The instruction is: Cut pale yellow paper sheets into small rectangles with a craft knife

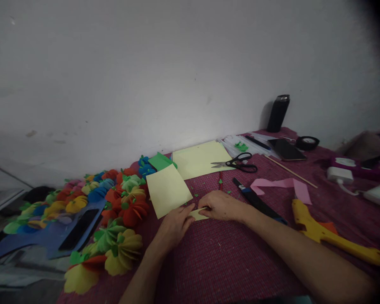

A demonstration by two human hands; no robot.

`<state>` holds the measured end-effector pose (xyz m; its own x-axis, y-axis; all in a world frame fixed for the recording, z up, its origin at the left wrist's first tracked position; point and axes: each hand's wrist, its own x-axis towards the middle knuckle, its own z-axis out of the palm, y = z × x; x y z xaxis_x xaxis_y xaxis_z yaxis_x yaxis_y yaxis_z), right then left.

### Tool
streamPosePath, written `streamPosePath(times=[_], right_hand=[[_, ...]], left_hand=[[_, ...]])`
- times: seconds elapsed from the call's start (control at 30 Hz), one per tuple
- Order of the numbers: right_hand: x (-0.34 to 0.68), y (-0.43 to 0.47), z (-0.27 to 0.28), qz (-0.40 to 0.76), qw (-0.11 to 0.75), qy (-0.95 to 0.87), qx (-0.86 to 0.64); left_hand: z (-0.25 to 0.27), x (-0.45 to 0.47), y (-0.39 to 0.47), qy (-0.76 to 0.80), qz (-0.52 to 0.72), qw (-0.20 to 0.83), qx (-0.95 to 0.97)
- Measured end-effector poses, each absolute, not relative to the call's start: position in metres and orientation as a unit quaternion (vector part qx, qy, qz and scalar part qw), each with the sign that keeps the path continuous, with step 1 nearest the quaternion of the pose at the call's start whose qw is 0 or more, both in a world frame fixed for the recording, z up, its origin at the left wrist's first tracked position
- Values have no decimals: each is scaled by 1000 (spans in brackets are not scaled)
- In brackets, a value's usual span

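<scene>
A narrow folded strip of pale yellow paper (199, 215) lies on the table between my hands. My left hand (175, 223) has its thumb and fingertips closed about the strip's left end. At the other end, my right hand (223, 205) pinches the paper with curled fingers; the fingertips are partly hidden. A square yellow sheet (168, 190) lies just beyond my left hand. Farther back, black-handled scissors (236, 163) rest partly on a larger yellow sheet (198, 158). Small green paper scraps (196, 195) are scattered around the strip.
Colourful paper pumpkins (123, 251) crowd the left side. On the right lie a black-handled cutter (256, 201), a pink ribbon (274, 183), a yellow glue gun (307, 217), a wooden stick (291, 171) and a phone (286, 149). A black bottle (278, 114) stands near the wall.
</scene>
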<state>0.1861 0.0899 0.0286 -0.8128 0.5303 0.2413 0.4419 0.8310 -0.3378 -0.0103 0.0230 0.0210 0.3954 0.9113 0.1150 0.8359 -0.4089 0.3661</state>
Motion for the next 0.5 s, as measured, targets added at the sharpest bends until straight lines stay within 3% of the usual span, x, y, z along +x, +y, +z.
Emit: streamPosePath(times=[0.13,0.3,0.5], right_hand=[[186,91,29,184,186,-925,-276],[181,92,29,360,222,-856,-298],[174,86,26,425,221,-826,-296]], left_hand=[[19,-9,25,534,224,166,799],[18,-5,29,556,410,363,625],[19,0,29,544,471,465,516]])
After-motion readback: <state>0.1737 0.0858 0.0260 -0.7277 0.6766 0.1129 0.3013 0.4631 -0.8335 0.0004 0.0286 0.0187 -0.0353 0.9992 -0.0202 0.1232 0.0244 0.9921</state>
